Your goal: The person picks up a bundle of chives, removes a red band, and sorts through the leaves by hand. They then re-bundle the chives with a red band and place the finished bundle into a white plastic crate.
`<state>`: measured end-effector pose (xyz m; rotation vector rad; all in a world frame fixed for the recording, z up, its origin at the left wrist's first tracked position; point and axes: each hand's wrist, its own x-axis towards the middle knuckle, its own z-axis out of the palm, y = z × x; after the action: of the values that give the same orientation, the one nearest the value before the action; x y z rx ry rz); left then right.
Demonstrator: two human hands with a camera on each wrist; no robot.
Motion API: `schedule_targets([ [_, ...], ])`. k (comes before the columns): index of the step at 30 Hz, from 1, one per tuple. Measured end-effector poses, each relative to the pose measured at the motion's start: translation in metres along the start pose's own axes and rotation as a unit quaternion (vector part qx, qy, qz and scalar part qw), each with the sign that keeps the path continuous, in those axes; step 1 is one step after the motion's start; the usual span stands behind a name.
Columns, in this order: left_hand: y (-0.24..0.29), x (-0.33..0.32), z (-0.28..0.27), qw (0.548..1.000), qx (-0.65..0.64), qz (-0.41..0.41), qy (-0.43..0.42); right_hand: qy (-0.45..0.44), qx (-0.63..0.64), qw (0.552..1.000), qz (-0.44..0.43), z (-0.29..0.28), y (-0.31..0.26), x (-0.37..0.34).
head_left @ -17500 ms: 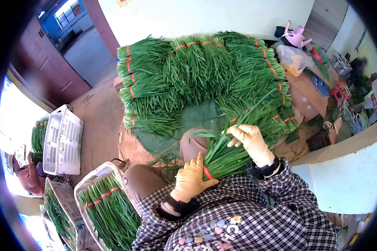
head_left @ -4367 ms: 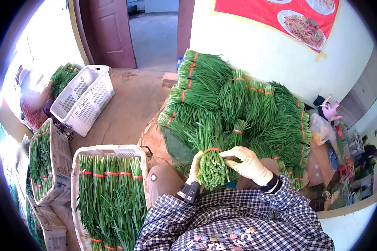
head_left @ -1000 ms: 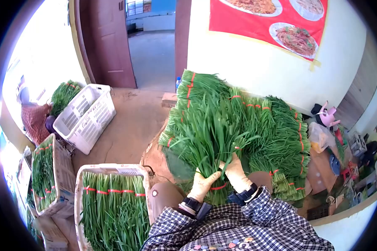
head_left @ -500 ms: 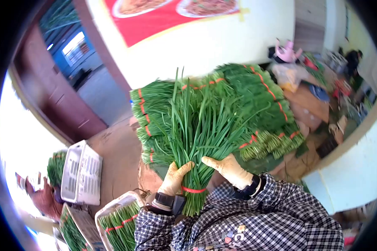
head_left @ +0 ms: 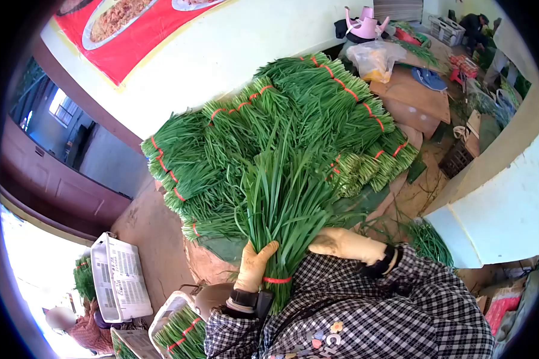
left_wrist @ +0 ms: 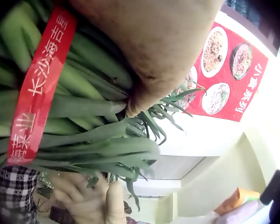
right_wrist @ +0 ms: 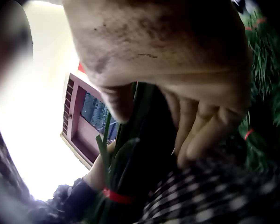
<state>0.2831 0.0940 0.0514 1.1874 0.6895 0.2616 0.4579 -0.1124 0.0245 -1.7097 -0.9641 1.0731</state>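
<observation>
Between the pile of banded green bundles [head_left: 317,113] and the white perforated crate [head_left: 123,278], a strip of brown floor [head_left: 161,248] is visible. Behind the pile, the white wall [head_left: 221,54] bounds the far side; a red food poster [head_left: 105,36] is fixed to it. A green sheet [head_left: 365,202] shows at the pile's near edge. To the right, a pale blue-white slab [head_left: 497,209] bounds the space, well apart from the hands.

Beyond the pile's right side are cardboard [head_left: 413,99], a clear plastic bag [head_left: 374,60], blue slippers [head_left: 428,79], a pink stool [head_left: 365,27] and a dark basket [head_left: 456,159]. A filled crate [head_left: 166,314] of banded greens is near the left knee. The pile lies directly past the leaf ends of the held bundle [head_left: 284,209], whose leaves overlap it in the head view.

The held bundle is in front of the person's torso, leaf ends pointing away, stems towards the checked shirt [head_left: 377,308]. The left hand [head_left: 253,266] grips it just above its printed red band [head_left: 277,280], thumb across the front. The right hand [head_left: 348,245] is beside the leaves, thumb set apart from slightly bent fingers, gripping nothing; contact with the leaves cannot be confirmed.
</observation>
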Motion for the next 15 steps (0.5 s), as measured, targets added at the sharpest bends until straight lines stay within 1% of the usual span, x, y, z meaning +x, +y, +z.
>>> schedule_targets([
  [1,-0.002,0.001,0.000,1.000,-0.003,-0.002,0.001,-0.029,-0.111,0.993,-0.008,-0.012,-0.003,-0.008],
  [3,-0.004,0.001,-0.002,1.000,0.010,0.006,-0.004,-0.077,-0.089,0.993,0.009,-0.046,-0.031,-0.033],
  [5,-0.006,0.003,-0.002,1.000,0.013,0.001,-0.002,0.005,0.020,1.000,-0.005,-0.068,-0.055,-0.050],
  [6,-0.005,0.003,-0.002,1.000,0.014,0.003,-0.001,0.076,0.058,0.994,-0.061,-0.076,-0.064,-0.052],
  [7,-0.005,0.002,-0.001,1.000,0.016,0.005,-0.001,0.143,0.045,0.983,-0.103,-0.084,-0.071,-0.050],
  [9,-0.003,0.002,0.002,1.000,0.016,0.001,-0.007,0.245,0.036,0.951,-0.188,-0.096,-0.077,-0.037],
  [13,-0.011,0.005,-0.002,0.999,0.032,0.000,-0.009,0.259,0.054,0.940,-0.214,-0.104,-0.068,0.005],
  [15,-0.012,0.004,-0.003,0.999,0.031,0.002,-0.010,0.242,-0.063,0.960,-0.127,-0.100,-0.074,0.015],
])
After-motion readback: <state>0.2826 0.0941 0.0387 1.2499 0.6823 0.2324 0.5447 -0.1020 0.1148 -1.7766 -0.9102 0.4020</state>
